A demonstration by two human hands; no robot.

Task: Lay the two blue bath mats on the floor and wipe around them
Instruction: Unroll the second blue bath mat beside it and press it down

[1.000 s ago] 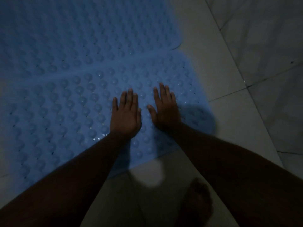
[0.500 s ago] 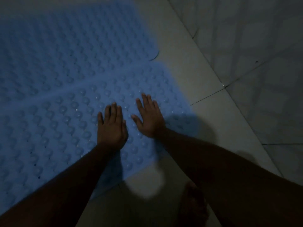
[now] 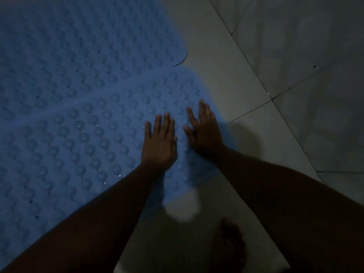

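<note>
Two blue bath mats covered in round bumps lie flat on the pale tiled floor, side by side. The near mat [image 3: 82, 138] fills the left and middle; the far mat [image 3: 94, 42] lies beyond it, and their edges meet in a seam running up to a notch at the right. My left hand [image 3: 159, 142] presses palm-down on the near mat close to its right end, fingers together. My right hand [image 3: 204, 131] lies flat beside it at the mat's right edge, fingers spread. Neither hand holds anything.
Pale floor tiles [image 3: 226, 79] with dark grout lines run along the right of the mats. A tiled wall [image 3: 315, 56] rises at the right. My bare foot [image 3: 230, 247] stands on the floor below the mat's near edge. The light is dim.
Both hands stay flat on the near mat, side by side. They now lie nearer its right edge than a second ago, and the view has shifted.
</note>
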